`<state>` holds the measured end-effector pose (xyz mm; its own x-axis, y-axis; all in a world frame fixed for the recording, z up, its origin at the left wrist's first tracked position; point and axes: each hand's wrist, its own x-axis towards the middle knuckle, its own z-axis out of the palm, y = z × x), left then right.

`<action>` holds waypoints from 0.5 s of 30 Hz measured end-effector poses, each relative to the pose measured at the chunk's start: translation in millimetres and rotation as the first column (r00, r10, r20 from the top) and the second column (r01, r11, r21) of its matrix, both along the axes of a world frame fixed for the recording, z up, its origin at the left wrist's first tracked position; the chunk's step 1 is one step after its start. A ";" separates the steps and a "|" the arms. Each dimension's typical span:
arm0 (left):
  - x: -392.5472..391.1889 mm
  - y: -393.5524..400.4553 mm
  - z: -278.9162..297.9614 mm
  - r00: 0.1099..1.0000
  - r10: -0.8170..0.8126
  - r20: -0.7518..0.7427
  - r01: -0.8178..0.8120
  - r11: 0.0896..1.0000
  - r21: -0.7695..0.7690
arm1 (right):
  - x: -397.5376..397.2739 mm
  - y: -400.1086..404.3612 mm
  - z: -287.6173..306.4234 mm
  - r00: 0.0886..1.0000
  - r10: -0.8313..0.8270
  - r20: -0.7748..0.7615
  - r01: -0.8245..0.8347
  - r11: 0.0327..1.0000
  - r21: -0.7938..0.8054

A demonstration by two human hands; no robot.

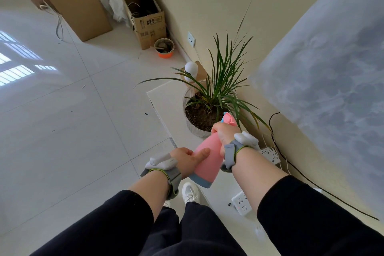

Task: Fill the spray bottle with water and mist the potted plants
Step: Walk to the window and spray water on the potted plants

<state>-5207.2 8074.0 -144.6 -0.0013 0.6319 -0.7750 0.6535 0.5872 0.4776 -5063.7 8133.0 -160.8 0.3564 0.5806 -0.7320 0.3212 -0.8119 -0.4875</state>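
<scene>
Right now the pink spray bottle is being held by both hands just on the near side of the potted plant, which is being taken as the landmark throughout. The bottle's long axis is being tilted — blue base low and toward the person, spray head high and away — so that the nozzle end is being pointed straight at the plant, over the near rim of its ribbed clear pot and just beside the drooping leaves.

The right hand is being kept nearer the plant: its fingers are being curled round the bottle's neck below the spray head, though the trigger finger is hidden, so whether the trigger is being squeezed cannot be told. The left hand is being kept farther from the plant, low on the bottle's body, with the thumb being pressed flat against the pink side and the other fingers wrapped behind it, steadying the bottle.

No mist is being seen in the air. The water level inside the opaque bottle cannot be read. By judgement, the misting step is being carried out or is about to be — the coming move is being governed by the nozzle's line toward the foliage, which is rising above and beyond the spray head, so a slight upward tilt is probably being called for. The plant's pot is being carried on a pale worktop against the wall.
</scene>
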 end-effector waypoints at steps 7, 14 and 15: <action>-4.9 -6.2 -4.2 0.999 0.037 0.001 -0.037 0.999 -0.003 | -10.0 8.6 5.9 0.974 -0.073 -0.214 0.056 0.995 -0.083; -8.6 -11.9 -3.3 0.998 0.061 -0.010 -0.060 0.998 0.005 | -16.5 8.5 -1.8 0.960 0.280 0.022 -0.281 0.959 0.043; -8.6 -11.5 -3.0 0.997 0.075 -0.008 -0.075 0.997 0.008 | -16.6 7.5 -0.5 0.960 0.278 0.012 -0.279 0.959 0.041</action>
<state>-5215.8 8062.5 -147.6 -0.0548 0.6358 -0.7699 0.6119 0.6307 0.4773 -5080.3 8140.5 -161.3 0.1805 0.6878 -0.7031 0.5347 -0.6686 -0.5168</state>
